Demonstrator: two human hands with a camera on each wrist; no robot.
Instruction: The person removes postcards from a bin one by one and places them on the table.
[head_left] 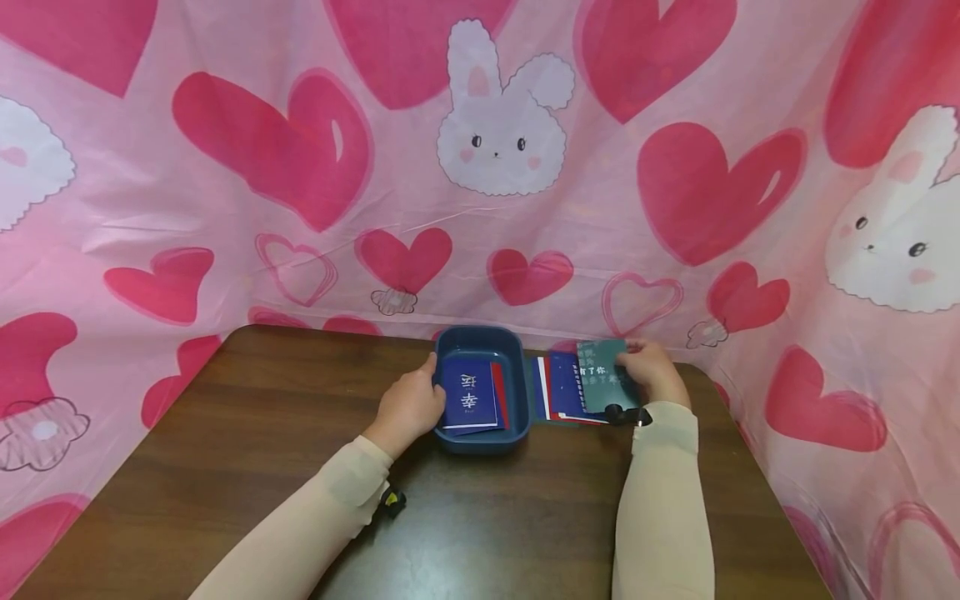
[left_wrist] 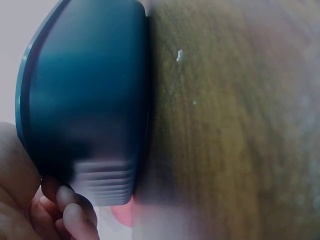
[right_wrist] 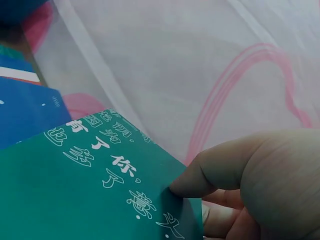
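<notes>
My left hand (head_left: 411, 406) grips the left rim of a dark blue rectangular tray (head_left: 517, 427), thumb over the edge and fingers curled outside, as the left wrist view shows. Inside the tray lie several cards, a blue card (head_left: 470, 396) with white characters on top and a red one under it. Between thumb and fingers, my right hand (head_left: 652, 372) pinches the edge of a green card (right_wrist: 100, 190) printed with white characters. That green card overlaps a spread of blue, white and red cards (head_left: 553, 387) on the table, right beside the tray.
The brown wooden table (head_left: 465, 533) ends at a pink curtain (head_left: 420, 200) with hearts and rabbits, which hangs close behind the tray and cards. More curtain runs along both sides.
</notes>
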